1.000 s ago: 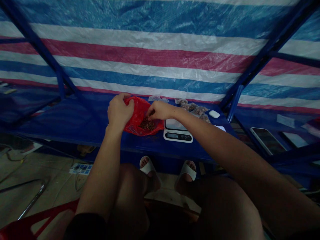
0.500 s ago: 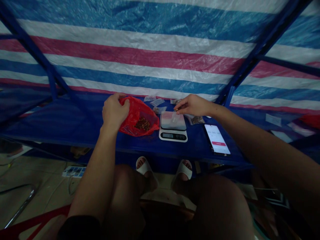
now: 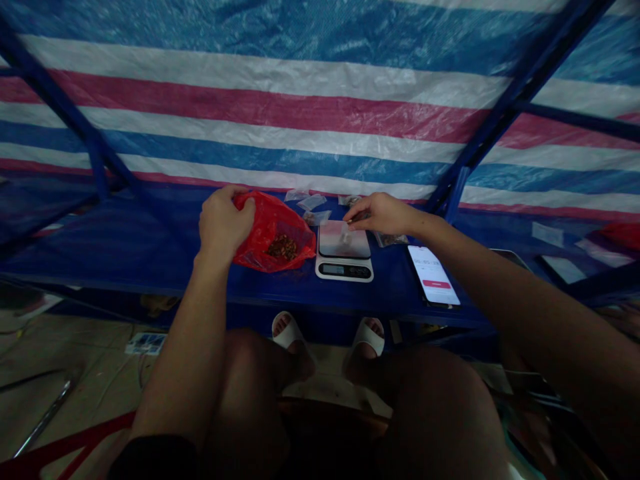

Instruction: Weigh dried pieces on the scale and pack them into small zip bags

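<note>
My left hand grips the rim of a red plastic bag, which lies tilted with its mouth toward the right. Small brown pieces, like dried seeds or nuts, lie inside it. Right of the bag stands a white digital kitchen scale with a shiny flat plate. Over the back of that plate is my right hand, fingertips pinched together. What they hold is too small to make out. A whitish reflection or small item shows on the plate beneath the fingers; I cannot tell which.
Several small clear bags lie behind the scale, some with brown contents. A phone with a lit screen rests to the right, under my forearm. Blue frame posts slope on both sides, before a striped tarp.
My right hand has lowered slightly and moved a little left over the scale plate, still pinched. My left hand stays on the red bag. The whole view has shifted slightly.
</note>
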Motion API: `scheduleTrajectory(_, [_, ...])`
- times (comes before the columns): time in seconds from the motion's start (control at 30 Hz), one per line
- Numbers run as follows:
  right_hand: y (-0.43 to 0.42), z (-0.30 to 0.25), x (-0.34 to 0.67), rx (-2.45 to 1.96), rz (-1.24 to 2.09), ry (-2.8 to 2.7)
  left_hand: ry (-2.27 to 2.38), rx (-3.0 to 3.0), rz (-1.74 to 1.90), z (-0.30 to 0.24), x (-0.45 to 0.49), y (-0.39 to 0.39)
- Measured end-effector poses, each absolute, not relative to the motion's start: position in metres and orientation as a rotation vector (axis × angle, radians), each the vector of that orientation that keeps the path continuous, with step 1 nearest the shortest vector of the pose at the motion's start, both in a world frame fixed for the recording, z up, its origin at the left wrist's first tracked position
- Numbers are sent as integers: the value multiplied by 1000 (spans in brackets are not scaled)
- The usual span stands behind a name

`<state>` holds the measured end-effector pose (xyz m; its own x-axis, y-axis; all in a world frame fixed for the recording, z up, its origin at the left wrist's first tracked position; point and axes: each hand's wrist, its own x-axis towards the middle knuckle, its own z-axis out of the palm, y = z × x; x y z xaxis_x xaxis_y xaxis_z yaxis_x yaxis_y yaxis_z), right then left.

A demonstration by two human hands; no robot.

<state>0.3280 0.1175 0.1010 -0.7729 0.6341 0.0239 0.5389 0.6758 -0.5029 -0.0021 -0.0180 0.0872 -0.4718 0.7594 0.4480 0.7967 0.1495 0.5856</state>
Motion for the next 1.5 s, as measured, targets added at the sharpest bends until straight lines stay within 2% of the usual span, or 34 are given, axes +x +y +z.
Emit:
scheduleTrajectory(0.5, [117,112,318,-959,648,-2801,-2354,-1602,-1240,89,0,-19])
scheduleTrajectory(0.97, [111,97,311,-970,803,-2602,-2348,-1618,-1220,88,0,-20])
scheduleTrajectory(1.23, [94,109,281,-768,720,-2473,-2353,-1630,-1220,88,-3,-18])
scheduleTrajectory(1.43, [60,96,202,-493,552,-2913,-2353,-1659,-1197,90,-4,-21])
scheduleTrajectory(1.5, [52,88,177,-557,437,-3070,-2345,-1664,-1201,91,-6,-23])
